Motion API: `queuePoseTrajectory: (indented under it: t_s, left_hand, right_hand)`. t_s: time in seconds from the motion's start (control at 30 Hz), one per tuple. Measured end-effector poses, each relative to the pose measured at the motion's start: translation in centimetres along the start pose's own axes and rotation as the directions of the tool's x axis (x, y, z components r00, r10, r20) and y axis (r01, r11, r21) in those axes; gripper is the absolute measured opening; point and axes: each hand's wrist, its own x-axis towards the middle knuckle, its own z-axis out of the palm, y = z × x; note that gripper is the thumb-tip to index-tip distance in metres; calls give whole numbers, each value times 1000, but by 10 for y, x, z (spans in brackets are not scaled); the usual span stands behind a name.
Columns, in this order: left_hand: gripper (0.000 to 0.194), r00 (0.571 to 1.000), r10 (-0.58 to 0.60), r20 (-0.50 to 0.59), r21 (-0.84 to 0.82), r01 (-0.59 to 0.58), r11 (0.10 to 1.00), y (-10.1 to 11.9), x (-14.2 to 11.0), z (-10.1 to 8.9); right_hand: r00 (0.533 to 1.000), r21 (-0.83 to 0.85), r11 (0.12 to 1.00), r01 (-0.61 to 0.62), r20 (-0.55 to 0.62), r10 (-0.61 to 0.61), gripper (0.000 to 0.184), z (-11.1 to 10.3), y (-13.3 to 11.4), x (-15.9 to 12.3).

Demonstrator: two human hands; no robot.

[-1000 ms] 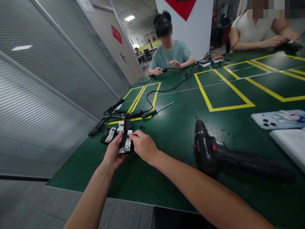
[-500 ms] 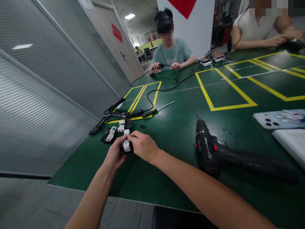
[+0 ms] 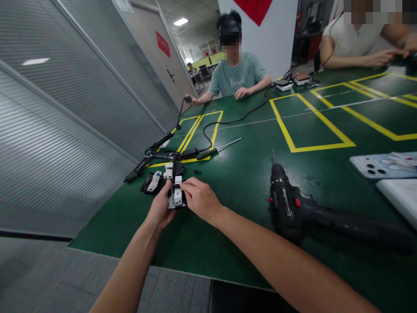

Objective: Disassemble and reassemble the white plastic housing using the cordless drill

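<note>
My left hand (image 3: 160, 206) is closed around a small black-and-white plastic part (image 3: 177, 197) above the near left of the table. At its right side, the fingers of my right hand (image 3: 201, 198) are pinched together against its upper portion; whatever lies between the fingertips is too small to make out. Just beyond lie two similar pieces, a black-and-white one (image 3: 153, 181) on the left and another with a white block (image 3: 168, 171). A tiny black cylinder (image 3: 197, 172) rests to their right.
A cordless drill (image 3: 286, 204) lies on the green table (image 3: 241, 243) to the right, near a phone (image 3: 368, 167). Beyond my hands are a screwdriver (image 3: 208, 153) and a jointed black frame (image 3: 163, 155) with a cable. Opposite, a person (image 3: 239, 71) handles a black cord.
The part in my hands has turned slightly, showing a lighter edge, and my right fingers have shifted to its right side. Across the table, the person has swung the cord to the left.
</note>
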Motion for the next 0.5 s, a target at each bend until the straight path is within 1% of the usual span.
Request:
queuePoseTrajectory:
  t_s: [0.07,0.1,0.23,0.3,0.4,0.5]
  left_hand:
    - [16,999,-7,-34,5,7,1000,0,1,0]
    - [16,999,-13,-31,10,13,1000,0,1,0]
    - [17,999,-7,52,26,6,1000,1,-4,-2]
    - [14,999,-7,50,39,5,999,0,-6,-4]
    - [13,999,1,39,57,-4,998,-2,-7,-8]
    - [15,997,59,41,68,-61,996,-2,-7,-6]
  right_hand:
    - [1000,-20,1000,6,20,-5,20,-1,-1,0]
    - [999,-31,999,14,34,-13,20,-2,-1,0]
    - [993,-58,996,70,98,-64,22,-6,-3,1]
    - [991,-40,995,90,106,-85,24,-6,-5,0]
    - [997,25,998,49,54,-50,29,-4,-10,-2]
    - [998,104,993,-52,-37,56,32,-3,-18,1]
